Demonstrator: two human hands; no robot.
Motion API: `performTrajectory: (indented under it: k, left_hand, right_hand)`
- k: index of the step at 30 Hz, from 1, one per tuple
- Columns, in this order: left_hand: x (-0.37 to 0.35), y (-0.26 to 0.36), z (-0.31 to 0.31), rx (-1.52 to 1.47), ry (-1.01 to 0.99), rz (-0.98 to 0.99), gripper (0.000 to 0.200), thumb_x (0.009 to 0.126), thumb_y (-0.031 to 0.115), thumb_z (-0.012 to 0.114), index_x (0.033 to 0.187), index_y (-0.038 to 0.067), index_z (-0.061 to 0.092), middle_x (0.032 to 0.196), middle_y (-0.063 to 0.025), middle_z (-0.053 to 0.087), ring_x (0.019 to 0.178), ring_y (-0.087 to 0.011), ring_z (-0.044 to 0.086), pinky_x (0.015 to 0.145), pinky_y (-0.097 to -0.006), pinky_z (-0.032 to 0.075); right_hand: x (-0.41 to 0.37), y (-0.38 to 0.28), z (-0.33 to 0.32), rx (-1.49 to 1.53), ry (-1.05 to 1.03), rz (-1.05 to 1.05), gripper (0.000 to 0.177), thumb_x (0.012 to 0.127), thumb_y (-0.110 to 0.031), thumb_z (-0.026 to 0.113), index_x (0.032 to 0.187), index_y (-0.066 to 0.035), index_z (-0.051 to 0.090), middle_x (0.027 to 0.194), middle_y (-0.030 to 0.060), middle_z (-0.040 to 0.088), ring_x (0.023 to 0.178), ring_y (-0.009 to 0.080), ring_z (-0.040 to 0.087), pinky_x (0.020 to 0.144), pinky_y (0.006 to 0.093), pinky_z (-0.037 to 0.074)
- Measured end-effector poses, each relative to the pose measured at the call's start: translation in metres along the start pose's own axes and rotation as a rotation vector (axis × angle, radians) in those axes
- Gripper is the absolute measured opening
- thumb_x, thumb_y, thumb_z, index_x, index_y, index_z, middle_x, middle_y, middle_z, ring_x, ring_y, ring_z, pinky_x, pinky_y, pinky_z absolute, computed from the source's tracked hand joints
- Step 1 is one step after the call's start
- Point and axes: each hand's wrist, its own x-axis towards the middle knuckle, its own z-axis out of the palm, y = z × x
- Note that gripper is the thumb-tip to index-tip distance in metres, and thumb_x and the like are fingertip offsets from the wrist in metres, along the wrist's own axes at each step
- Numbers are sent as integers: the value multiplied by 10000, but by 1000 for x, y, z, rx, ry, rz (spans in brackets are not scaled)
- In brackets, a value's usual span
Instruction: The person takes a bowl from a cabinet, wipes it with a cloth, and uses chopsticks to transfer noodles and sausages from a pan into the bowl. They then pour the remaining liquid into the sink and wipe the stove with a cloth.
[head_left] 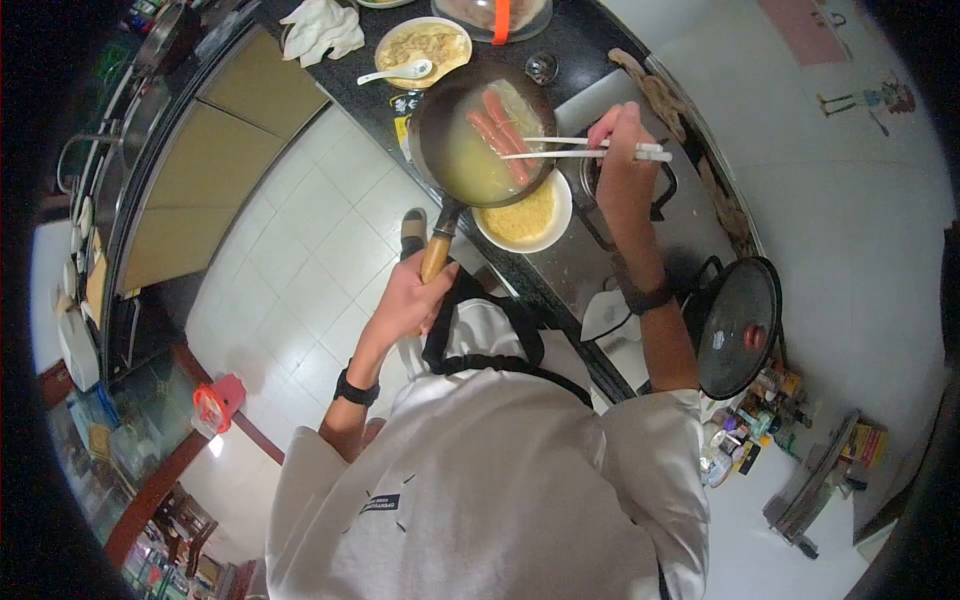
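My left hand (409, 300) is wrapped round the wooden handle (437, 257) of a dark frying pan (430, 140). Yellowish liquid lies in the pan, with two pinkish sausages (488, 133) and a clear, film-like piece (517, 108) beside them. In my right hand (624, 150) is a pair of white chopsticks (580, 153), held from the right with their tips over the pan by the sausages. Just below the pan stands a white bowl (565, 215) of yellow noodles (522, 214), its upper edge partly covered by the pan.
A plate of pale food (440, 42) with a white spoon (405, 71) sits behind the pan, near a white cloth (322, 30). A stove burner (590, 180) lies under my right arm. A black-rimmed lid (735, 335) stands at the right. Tiled floor (300, 220) borders the counter.
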Motion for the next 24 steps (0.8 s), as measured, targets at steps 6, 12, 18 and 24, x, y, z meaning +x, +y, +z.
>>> performTrajectory:
  k: [6, 12, 18, 24]
  left_hand:
    - [0, -2, 4, 27, 32, 28, 207, 913, 185, 539, 834, 25, 435, 447, 17, 422, 297, -77, 392, 279, -239, 303]
    - [-2, 2, 4, 49, 23, 11, 196, 900, 183, 553, 846, 22, 456, 464, 5, 438, 310, -90, 414, 292, -247, 329]
    - [0, 1, 6, 7, -3, 31, 198, 908, 181, 543, 835, 25, 444, 457, 9, 429, 300, -84, 397, 285, -243, 311]
    - [-1, 1, 4, 13, 6, 29, 195, 908, 177, 542, 833, 25, 446, 452, 10, 425, 297, -81, 389, 281, -243, 304]
  right_hand:
    - [1, 10, 7, 345, 318, 396, 456, 927, -266, 337, 576, -16, 490, 502, 80, 501, 413, 181, 487, 426, 297, 389]
    - [-4, 26, 5, 445, 341, 478, 425, 889, -269, 363, 569, -16, 479, 495, 95, 501, 395, 184, 481, 384, 297, 368]
    - [-7, 48, 5, 494, 430, 536, 404, 877, -289, 343, 619, -20, 498, 520, 105, 513, 389, 199, 479, 377, 293, 380]
    - [-10, 77, -3, 644, 491, 726, 410, 850, -344, 345, 620, -33, 481, 533, 97, 499, 422, 206, 473, 390, 294, 377]
